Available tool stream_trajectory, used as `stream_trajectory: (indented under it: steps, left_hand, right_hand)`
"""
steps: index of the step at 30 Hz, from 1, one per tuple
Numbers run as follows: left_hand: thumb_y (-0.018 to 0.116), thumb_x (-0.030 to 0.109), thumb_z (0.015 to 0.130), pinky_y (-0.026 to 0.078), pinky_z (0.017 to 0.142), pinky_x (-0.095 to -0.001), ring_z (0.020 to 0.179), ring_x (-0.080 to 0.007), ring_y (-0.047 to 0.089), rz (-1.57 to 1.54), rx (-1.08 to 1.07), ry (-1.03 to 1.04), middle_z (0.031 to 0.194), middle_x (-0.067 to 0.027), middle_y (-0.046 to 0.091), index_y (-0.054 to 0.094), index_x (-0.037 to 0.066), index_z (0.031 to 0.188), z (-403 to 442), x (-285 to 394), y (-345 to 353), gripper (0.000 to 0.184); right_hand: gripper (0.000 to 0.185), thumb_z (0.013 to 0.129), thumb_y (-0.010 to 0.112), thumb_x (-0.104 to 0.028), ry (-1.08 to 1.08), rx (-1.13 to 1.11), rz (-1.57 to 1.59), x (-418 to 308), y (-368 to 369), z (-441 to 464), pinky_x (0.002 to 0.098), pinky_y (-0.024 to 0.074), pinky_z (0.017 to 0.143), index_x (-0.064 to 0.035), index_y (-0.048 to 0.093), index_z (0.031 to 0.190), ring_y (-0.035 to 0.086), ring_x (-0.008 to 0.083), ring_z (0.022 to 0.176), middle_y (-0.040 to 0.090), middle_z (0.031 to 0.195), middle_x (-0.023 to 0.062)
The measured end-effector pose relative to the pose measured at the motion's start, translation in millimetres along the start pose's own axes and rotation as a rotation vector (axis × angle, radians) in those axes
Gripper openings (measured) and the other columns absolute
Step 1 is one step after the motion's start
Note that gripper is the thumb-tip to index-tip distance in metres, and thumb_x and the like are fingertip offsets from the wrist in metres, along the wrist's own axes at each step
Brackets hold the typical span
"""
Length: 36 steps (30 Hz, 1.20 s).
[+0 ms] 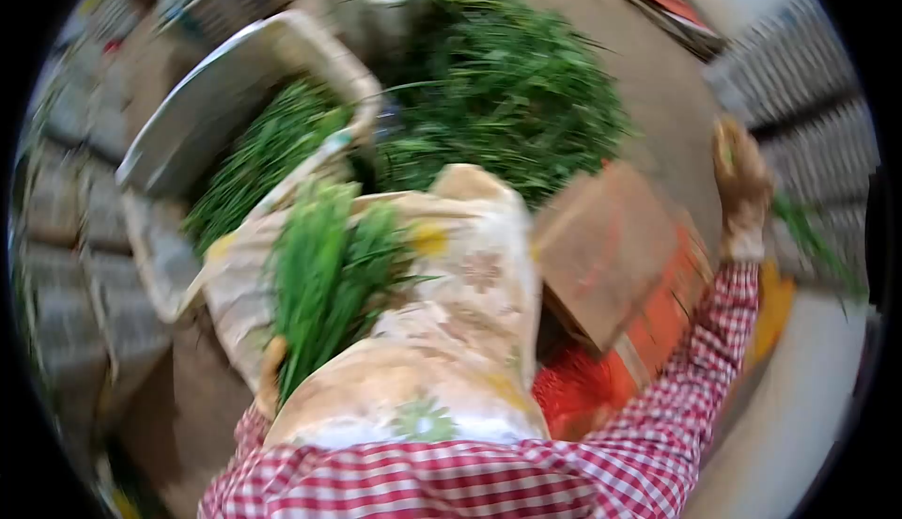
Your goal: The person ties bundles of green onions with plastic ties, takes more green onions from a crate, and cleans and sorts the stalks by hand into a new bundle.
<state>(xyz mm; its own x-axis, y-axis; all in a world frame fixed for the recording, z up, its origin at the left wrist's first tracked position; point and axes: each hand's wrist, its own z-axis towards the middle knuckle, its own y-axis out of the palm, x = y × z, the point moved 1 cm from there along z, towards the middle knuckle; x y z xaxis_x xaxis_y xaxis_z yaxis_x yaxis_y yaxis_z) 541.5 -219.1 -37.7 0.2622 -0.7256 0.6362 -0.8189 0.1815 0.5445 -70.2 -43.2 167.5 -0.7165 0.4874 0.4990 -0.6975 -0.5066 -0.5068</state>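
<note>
My left hand is closed around the lower end of a bunch of chives, long green blades fanned up over my lap. Beneath them lies a stained, flower-printed apron. Far out to the right, my right hand is closed, with a few loose green blades sticking out beside it. That hand is blurred, so its exact grip is hard to see. Ahead of my knees spreads a large heap of greens.
At the left, a pale foam box holds more greens. A cardboard box stands by my right knee, over red-orange packaging. Stacked grey crates or bundles line the right, and similar stacks the left.
</note>
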Motion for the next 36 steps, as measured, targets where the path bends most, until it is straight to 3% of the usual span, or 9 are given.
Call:
stream_trajectory:
  steps: [13,15,17,20,23,25,29,33,36]
  left_hand:
    - [0.064,0.025,0.085,0.049,0.088,-0.0301,0.103,-0.0167,0.058,-0.114,-0.152,0.091,0.12,-0.0094,0.057,0.047,0.004,0.128,-29,6,52,0.051]
    - [0.066,0.023,0.084,0.049,0.088,-0.0292,0.103,-0.0166,0.058,-0.099,-0.184,0.092,0.121,-0.0088,0.056,0.043,0.003,0.131,-29,8,45,0.056]
    - [0.064,0.007,0.082,0.048,0.084,-0.0272,0.099,-0.0134,0.055,-0.001,-0.135,0.114,0.119,-0.0073,0.054,0.037,0.002,0.135,-27,9,44,0.06]
    - [0.065,0.004,0.079,0.048,0.083,-0.0278,0.097,-0.0136,0.056,0.157,-0.072,0.187,0.121,-0.0091,0.053,0.032,0.001,0.137,-24,1,18,0.067]
    - [0.069,0.008,0.077,0.045,0.088,-0.029,0.103,-0.0159,0.054,0.177,-0.196,0.084,0.124,-0.0096,0.051,0.029,0.002,0.139,-34,25,-2,0.074]
    - [0.074,0.017,0.075,0.04,0.096,-0.0316,0.111,-0.0186,0.05,0.224,-0.214,-0.017,0.128,-0.0095,0.049,0.026,0.003,0.142,-43,37,-14,0.083]
    - [0.074,0.009,0.073,0.043,0.093,-0.0313,0.11,-0.0186,0.053,0.049,-0.381,-0.028,0.131,-0.0103,0.047,0.025,0.004,0.142,-43,21,-23,0.085]
    - [0.075,0.004,0.071,0.045,0.091,-0.0318,0.108,-0.0186,0.053,0.083,-0.065,-0.028,0.128,-0.0095,0.049,0.03,0.006,0.14,-49,4,0,0.082]
    - [0.077,0.004,0.069,0.044,0.092,-0.0328,0.108,-0.0181,0.053,0.145,-0.015,-0.079,0.124,-0.0076,0.052,0.034,0.007,0.138,-49,8,6,0.081]
  right_hand:
    - [0.041,0.084,0.064,-0.037,0.442,-1.147,0.345,-160,119,-175,0.0363,0.0491,0.07,-0.0093,0.058,0.113,0.061,0.0283,0.087,0.063,0.095,0.0131]
    - [0.056,0.082,0.064,-0.044,0.288,-0.456,0.588,-160,110,-151,0.0342,0.0463,0.085,-0.009,0.05,0.124,0.056,0.0271,0.105,0.058,0.116,0.0113]
    - [0.067,0.08,0.066,-0.043,0.934,-0.505,1.57,-198,82,-110,0.0358,0.0415,0.094,-0.0063,0.044,0.131,0.051,0.0247,0.114,0.05,0.128,0.0138]
    - [0.075,0.082,0.067,-0.035,1.155,-0.896,2.4,-266,-11,-30,0.0414,0.0444,0.093,-0.0102,0.029,0.142,0.044,0.0287,0.12,0.036,0.14,0.0145]
    - [0.106,0.072,0.076,-0.037,0.772,-1.033,2.596,-342,-47,-5,0.044,0.0406,0.098,-0.0141,0.004,0.147,0.032,0.0292,0.129,0.019,0.147,0.0185]
    - [0.101,0.078,0.07,-0.017,0.106,-0.646,2.293,-368,-73,11,0.0391,0.0361,0.104,-0.016,-0.004,0.147,0.029,0.0321,0.133,0.018,0.148,0.0182]
    - [0.088,0.08,0.068,-0.024,0.063,-0.761,1.864,-384,-94,20,0.0352,0.0399,0.098,-0.0065,0.011,0.145,0.04,0.0277,0.126,0.037,0.138,0.0233]
    - [0.032,0.087,0.058,-0.024,-0.085,-1.468,1.39,-338,-61,59,0.0318,0.0469,0.083,-0.0062,0.061,0.113,0.061,0.0189,0.088,0.065,0.098,0.0117]
    - [0.023,0.093,0.049,-0.025,-0.09,-0.737,1.232,-311,35,33,0.0259,0.05,0.066,-0.0079,0.065,0.09,0.059,0.011,0.072,0.063,0.079,0.0037]
